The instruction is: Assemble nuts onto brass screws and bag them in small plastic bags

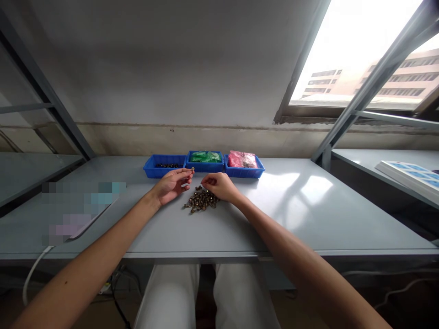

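A loose pile of small brass-coloured screws [202, 201] lies on the grey table in front of me. My left hand [171, 186] is raised left of the pile, with one small screw [192, 169] pinched between thumb and forefinger. Its other fingers are curled loosely. Just over the pile's right upper edge is my right hand [219, 186], its fingertips pressed together. Whatever sits between those fingertips, if anything, is too small to make out.
Three blue bins stand along the back: the left bin [161, 172] holds dark screws, the middle one a green packet [206, 156], the right one a pink packet [242, 159]. A blurred flat object [82, 212] with a white cable lies at left. Metal posts flank the table.
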`<act>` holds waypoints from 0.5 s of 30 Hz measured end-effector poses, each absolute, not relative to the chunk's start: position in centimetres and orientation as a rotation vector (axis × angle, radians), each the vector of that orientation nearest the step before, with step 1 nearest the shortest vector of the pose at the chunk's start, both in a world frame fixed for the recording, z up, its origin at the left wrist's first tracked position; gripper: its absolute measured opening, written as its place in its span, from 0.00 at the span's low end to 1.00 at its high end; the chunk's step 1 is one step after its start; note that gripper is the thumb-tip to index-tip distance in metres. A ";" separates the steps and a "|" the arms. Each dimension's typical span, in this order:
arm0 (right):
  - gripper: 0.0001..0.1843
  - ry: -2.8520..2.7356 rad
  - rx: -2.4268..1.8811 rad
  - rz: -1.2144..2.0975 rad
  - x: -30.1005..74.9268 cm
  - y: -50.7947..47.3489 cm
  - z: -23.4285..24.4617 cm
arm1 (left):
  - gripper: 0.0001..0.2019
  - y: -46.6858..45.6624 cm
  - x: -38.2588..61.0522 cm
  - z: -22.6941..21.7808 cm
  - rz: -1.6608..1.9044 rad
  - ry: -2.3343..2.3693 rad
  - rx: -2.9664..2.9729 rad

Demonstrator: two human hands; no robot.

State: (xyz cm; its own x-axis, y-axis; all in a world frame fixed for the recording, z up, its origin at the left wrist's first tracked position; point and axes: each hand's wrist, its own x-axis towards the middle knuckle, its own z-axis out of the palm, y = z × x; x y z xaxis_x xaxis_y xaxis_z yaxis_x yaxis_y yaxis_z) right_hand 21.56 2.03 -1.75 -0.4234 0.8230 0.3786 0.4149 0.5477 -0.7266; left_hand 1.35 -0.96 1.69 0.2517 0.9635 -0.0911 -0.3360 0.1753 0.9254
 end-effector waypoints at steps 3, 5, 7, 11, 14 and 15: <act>0.10 -2.072 -1.007 0.683 21.5 2.0 -1.7 | 0.06 -0.9 1.3 1.6 1.091 0.836 0.949; 0.10 -2.092 -1.025 0.660 21.4 1.9 -1.6 | 0.08 -0.8 1.2 1.6 1.090 0.835 0.960; 0.11 -2.115 -1.048 0.635 21.3 1.7 -1.4 | 0.09 -0.8 1.2 1.5 1.096 0.856 0.988; 0.11 -2.173 -1.072 0.588 21.1 1.4 -1.1 | 0.12 -0.7 1.5 1.5 1.195 0.972 1.132; 0.09 -2.180 -1.089 0.559 20.8 1.4 -1.0 | 0.12 -0.4 1.6 1.7 1.351 1.088 1.353; 0.09 -2.174 -1.096 0.557 20.7 1.4 -1.1 | 0.12 -0.2 1.5 1.8 1.416 1.143 1.443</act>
